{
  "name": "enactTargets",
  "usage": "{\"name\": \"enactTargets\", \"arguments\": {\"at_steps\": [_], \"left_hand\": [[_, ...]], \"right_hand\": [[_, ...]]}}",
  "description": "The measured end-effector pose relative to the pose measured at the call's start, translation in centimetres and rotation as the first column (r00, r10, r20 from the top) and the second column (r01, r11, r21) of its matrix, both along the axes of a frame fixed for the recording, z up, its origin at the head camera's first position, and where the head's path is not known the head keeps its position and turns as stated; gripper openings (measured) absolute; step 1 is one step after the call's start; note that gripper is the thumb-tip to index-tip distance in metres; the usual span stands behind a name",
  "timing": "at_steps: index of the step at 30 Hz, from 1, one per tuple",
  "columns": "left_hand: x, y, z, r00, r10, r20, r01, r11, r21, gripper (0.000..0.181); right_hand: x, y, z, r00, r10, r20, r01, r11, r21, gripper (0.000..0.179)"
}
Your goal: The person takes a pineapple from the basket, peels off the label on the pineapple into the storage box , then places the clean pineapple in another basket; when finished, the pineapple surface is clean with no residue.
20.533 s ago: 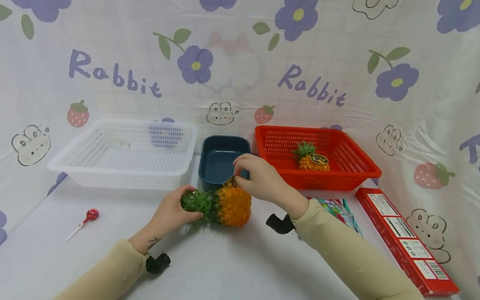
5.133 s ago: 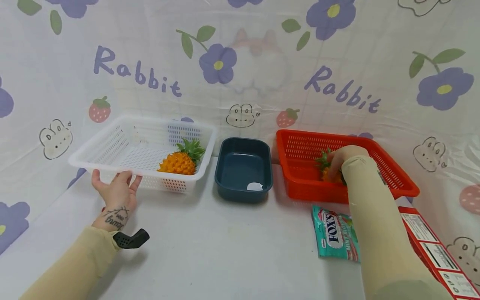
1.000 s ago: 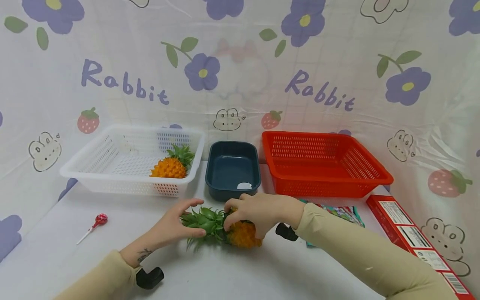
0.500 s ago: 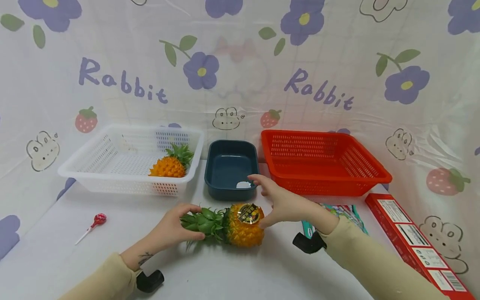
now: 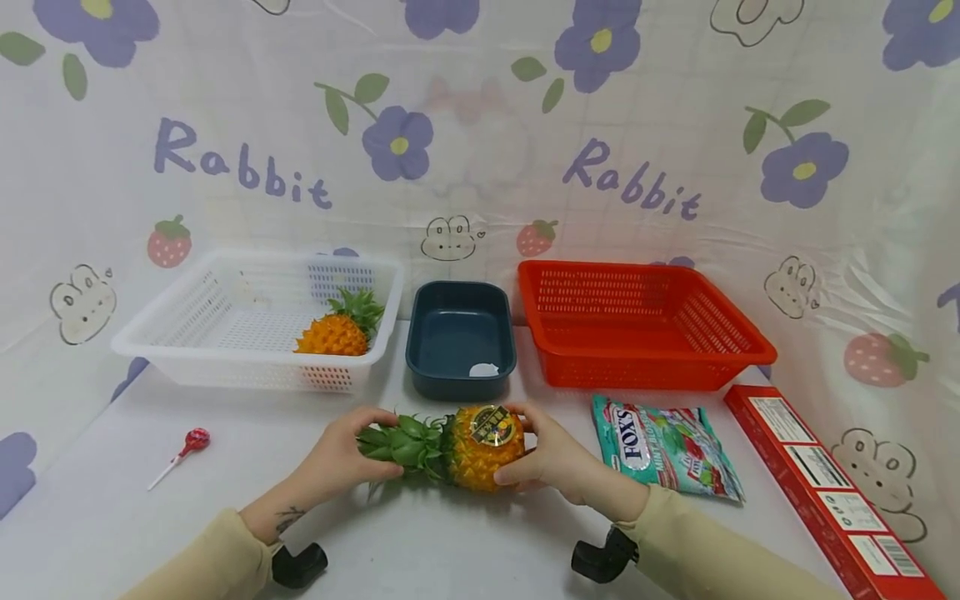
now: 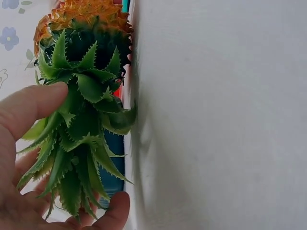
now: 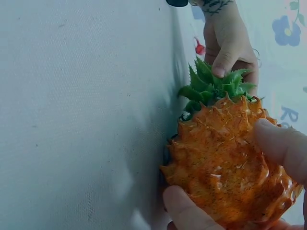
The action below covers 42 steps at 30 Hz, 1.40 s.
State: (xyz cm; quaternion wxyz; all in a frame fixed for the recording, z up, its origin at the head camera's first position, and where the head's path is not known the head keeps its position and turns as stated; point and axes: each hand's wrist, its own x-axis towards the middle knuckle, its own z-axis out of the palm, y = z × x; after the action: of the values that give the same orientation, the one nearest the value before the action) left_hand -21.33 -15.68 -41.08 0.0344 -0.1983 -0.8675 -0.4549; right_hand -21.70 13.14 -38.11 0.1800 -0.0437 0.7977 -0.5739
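A toy-like pineapple (image 5: 483, 467) lies on its side over the table, crown to the left, with a black-and-gold sticker (image 5: 492, 426) on its upper side. My left hand (image 5: 345, 454) holds it by the green crown leaves (image 6: 76, 163), thumb and fingers on either side of them. At the other end, my right hand (image 5: 558, 458) grips the orange body (image 7: 225, 158), thumb and fingers spread around its base. Another pineapple (image 5: 333, 335) rests in the white basket (image 5: 247, 367), its leaves toward the back right.
Behind the hands stands a dark blue tub (image 5: 461, 387) with a white scrap (image 5: 483, 370) inside. To its right is a red basket (image 5: 652, 371). A candy bag (image 5: 667, 450) and long red box (image 5: 832, 492) lie right; a lollipop (image 5: 178, 456) lies left.
One pineapple has gone into the white basket, and the other has come out of the red one. Over the last half second my right hand has closed in from the right onto its base.
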Motion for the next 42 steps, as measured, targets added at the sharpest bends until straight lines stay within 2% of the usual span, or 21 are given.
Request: {"name": "enactTargets", "arguments": {"at_steps": [8, 16, 24, 27, 31, 34, 36, 39, 42], "left_hand": [[-1.1, -0.1, -0.3, 0.997, 0.048, 0.062, -0.051, 0.998, 0.043, 0.051], [-2.3, -0.1, -0.3, 0.997, 0.040, 0.059, -0.042, 0.998, 0.047, 0.050], [-3.4, -0.1, -0.2, 0.998, 0.037, 0.047, -0.040, 0.997, 0.066, 0.049], [-3.6, -0.1, -0.3, 0.998, 0.043, 0.048, -0.047, 0.996, 0.071, 0.049], [-3.8, -0.1, -0.3, 0.998, 0.043, 0.047, -0.045, 0.997, 0.062, 0.050], [-3.8, -0.1, -0.3, 0.999, 0.035, 0.037, -0.038, 0.997, 0.061, 0.050], [-3.7, -0.1, -0.3, 0.999, 0.036, 0.031, -0.038, 0.997, 0.067, 0.049], [-3.7, -0.1, -0.2, 0.999, 0.042, 0.023, -0.044, 0.997, 0.067, 0.049], [-3.6, -0.1, -0.3, 0.999, 0.046, 0.028, -0.048, 0.997, 0.056, 0.049]], "right_hand": [[-1.1, 0.0, -0.2, 1.000, -0.027, -0.013, 0.027, 1.000, -0.013, 0.084], [-3.0, -0.1, -0.6, 0.998, -0.062, 0.020, 0.062, 0.998, -0.024, 0.082], [-4.1, -0.1, -0.8, 0.998, -0.061, 0.008, 0.061, 0.998, -0.035, 0.082], [-4.4, 0.0, -0.7, 1.000, -0.030, 0.009, 0.030, 0.999, -0.028, 0.083], [-4.4, 0.5, 0.3, 0.998, 0.062, 0.006, -0.062, 0.997, 0.048, 0.083], [-4.4, 0.8, 1.7, 0.995, 0.080, -0.066, -0.072, 0.991, 0.115, 0.072], [-4.4, 0.8, 2.7, 0.985, 0.064, -0.163, -0.037, 0.986, 0.161, 0.057], [-4.6, 0.5, 3.5, 0.947, 0.055, -0.318, 0.030, 0.966, 0.257, 0.035], [-4.8, 0.0, 3.6, 0.913, 0.091, -0.398, 0.062, 0.933, 0.355, 0.024]]}}
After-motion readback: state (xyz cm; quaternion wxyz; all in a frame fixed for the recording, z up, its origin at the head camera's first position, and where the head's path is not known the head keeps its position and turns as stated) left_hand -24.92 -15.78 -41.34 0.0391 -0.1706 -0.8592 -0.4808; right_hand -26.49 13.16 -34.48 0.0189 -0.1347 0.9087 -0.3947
